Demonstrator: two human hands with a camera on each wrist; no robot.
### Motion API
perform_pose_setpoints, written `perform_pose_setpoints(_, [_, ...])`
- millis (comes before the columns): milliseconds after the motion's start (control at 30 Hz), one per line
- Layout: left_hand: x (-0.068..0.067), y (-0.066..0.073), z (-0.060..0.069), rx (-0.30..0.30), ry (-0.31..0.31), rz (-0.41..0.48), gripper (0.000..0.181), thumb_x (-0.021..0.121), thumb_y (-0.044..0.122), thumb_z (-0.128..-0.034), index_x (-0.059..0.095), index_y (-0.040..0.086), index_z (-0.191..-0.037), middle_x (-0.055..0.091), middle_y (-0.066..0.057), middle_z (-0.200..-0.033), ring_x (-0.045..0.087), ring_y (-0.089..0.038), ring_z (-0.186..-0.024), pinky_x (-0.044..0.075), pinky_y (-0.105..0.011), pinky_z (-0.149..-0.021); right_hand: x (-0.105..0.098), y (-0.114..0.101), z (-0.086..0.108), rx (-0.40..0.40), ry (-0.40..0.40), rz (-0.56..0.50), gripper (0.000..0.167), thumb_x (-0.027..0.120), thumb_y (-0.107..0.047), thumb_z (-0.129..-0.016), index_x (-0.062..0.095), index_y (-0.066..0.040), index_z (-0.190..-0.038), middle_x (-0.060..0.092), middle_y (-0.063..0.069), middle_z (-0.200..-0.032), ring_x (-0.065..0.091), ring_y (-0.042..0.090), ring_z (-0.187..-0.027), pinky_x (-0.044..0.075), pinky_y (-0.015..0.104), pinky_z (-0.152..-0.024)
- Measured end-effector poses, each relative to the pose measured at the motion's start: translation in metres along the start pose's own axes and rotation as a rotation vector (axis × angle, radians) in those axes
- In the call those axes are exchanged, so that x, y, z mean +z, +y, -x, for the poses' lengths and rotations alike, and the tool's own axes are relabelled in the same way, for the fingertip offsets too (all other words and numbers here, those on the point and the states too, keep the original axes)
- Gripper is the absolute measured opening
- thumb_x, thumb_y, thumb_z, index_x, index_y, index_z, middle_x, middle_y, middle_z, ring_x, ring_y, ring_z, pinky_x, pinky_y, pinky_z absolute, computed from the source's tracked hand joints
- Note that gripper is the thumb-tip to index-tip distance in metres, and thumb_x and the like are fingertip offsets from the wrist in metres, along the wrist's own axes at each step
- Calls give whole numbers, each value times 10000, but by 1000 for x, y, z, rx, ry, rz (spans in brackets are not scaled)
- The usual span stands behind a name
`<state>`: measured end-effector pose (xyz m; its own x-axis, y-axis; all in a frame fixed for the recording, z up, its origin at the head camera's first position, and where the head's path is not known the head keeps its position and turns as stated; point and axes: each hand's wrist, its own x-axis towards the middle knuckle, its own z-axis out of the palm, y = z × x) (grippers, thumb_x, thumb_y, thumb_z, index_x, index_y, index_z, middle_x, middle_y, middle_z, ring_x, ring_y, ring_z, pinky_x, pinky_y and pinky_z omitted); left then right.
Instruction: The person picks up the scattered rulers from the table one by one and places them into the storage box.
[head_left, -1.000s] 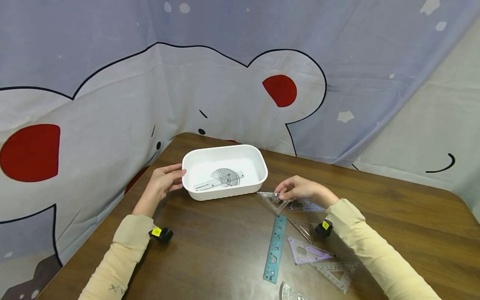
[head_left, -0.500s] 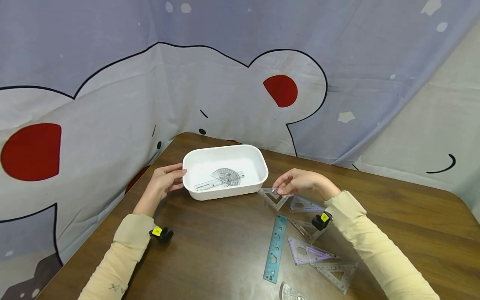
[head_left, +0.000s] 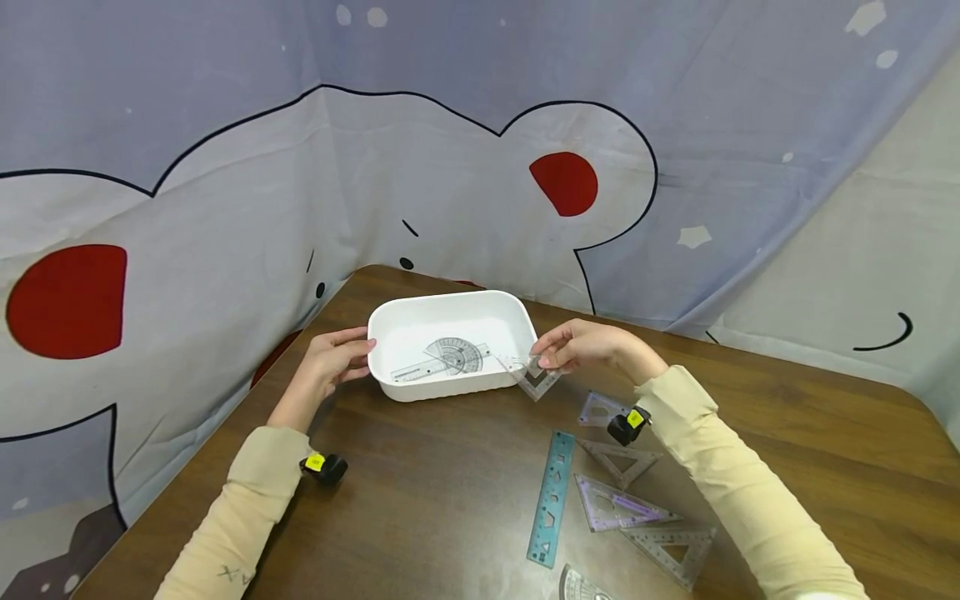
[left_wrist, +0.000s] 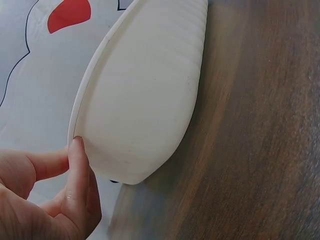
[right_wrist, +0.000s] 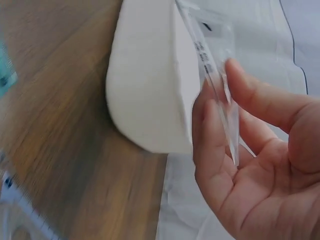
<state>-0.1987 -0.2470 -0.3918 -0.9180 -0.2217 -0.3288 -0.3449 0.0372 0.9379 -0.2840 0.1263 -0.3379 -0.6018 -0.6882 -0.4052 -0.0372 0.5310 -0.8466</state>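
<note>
My left hand (head_left: 330, 362) pinches the left rim of a white plastic basin (head_left: 450, 390), thumb and fingers on either side of the rim in the left wrist view. Inside the basin lie a clear ruler (head_left: 408, 372) and a clear protractor (head_left: 468, 357) overlapping it. Between thumb and fingers, my right hand (head_left: 588, 343) holds a clear set square (head_left: 536, 388) at the basin's right front corner, one tip over the rim. In the right wrist view the set square (right_wrist: 206, 57) stands tilted beside the basin wall (right_wrist: 145, 85).
On the brown table (head_left: 420, 500) lie a teal ruler (head_left: 551, 498), a bluish set square (head_left: 591, 408), a clear one (head_left: 624, 481), a purple-marked one (head_left: 594, 518) and another clear one (head_left: 684, 573). A protractor (head_left: 576, 586) lies at the front. A printed curtain (head_left: 420, 183) hangs behind.
My right hand has lifted the clear set square off the table and carried it up and left to the basin's edge. My left hand keeps its hold on the rim.
</note>
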Motion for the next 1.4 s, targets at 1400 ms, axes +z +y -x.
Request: perform_pose_setpoints(1400, [3,0,-1,12,-16,-15,574,640,151,-926,418,33,-1442,607,-93,-1083,629,-33,-727,586,-171,-664,41,-26,-105,134,298,-194,357,675,15,-858,630,56,-1209,698,45,-835,612,75,-681,598,295,-798])
